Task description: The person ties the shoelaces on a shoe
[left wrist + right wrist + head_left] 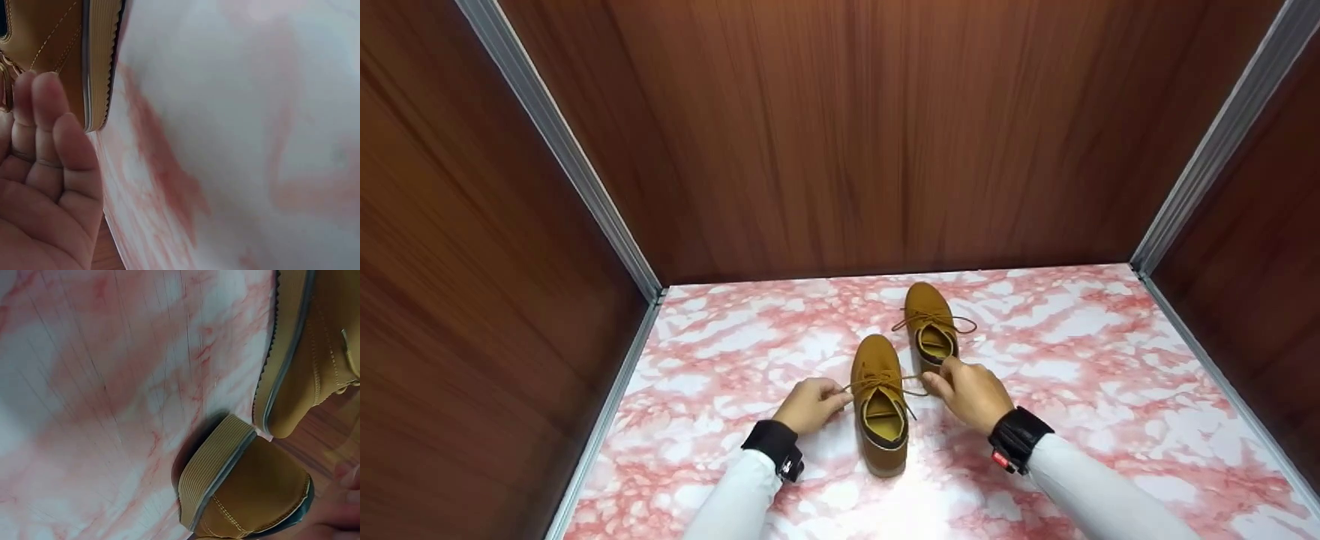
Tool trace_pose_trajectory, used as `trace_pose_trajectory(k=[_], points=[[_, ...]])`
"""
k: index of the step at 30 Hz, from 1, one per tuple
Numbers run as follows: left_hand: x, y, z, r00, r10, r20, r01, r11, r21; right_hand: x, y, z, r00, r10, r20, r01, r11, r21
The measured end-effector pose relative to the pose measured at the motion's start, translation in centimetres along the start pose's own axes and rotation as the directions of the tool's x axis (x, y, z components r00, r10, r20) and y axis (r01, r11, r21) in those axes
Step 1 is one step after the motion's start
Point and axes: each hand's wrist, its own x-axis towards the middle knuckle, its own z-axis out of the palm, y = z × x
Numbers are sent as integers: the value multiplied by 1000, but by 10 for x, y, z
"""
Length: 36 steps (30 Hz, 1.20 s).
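A tan lace-up shoe (877,356) stands on the table between my two hands, toe pointing away. My left hand (810,405) pinches a loop of its shoelace (877,382) on the left side; in the left wrist view the fingers (49,101) overlap the shoe's side. To the right, my right hand (975,394) pinches the lace stretched out from the bow, with one loose lace end hanging by the opening. The matching shoe (926,300) stands farther back, its lace tied in a bow. My right fingertips overlap its heel (270,484).
A red-and-white marbled tabletop (1080,405) lies under both shoes. Dark wood-grain panels (840,135) rise at the back and both sides, joined by grey metal corner strips (562,127).
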Motion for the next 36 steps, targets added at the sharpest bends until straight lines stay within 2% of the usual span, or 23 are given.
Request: trace_pose_trajectory(k=[4, 8, 12, 16, 20, 23, 26, 29, 36], points=[[-6, -4, 2, 999, -39, 7, 39, 999, -8, -6, -3, -2, 1000, 3, 27, -5, 996, 84], [-13, -4, 4, 997, -69, 41, 69, 998, 0, -14, -5, 1, 991, -25, 135, 3, 987, 159], [-18, -2, 6, 993, -77, 84, 76, 997, 8, -23, -5, 8, 961, -91, 262, 37, 978, 203], [-22, 0, 9, 988, -92, 122, 93, 996, -3, -28, -4, 17, 923, -178, 342, 97, 966, 242], [-24, 1, 14, 981, -104, 162, 116, 991, -64, -31, -4, 25, 886, -235, 400, 126, 952, 280], [-26, 1, 17, 973, -112, 200, 142, 979, -146, -32, -6, 28, 873, -253, 417, 129, 944, 303], [-27, 1, 20, 968, -110, 226, 158, 965, -207, -32, -8, 30, 867, -258, 426, 119, 938, 327], [-28, 1, 23, 970, -98, 221, 148, 964, -222, -34, -11, 32, 866, -263, 425, 106, 927, 359], [-27, 0, 25, 979, -68, 190, 116, 960, -254, -37, -18, 39, 893, -217, 394, 60, 926, 374]])
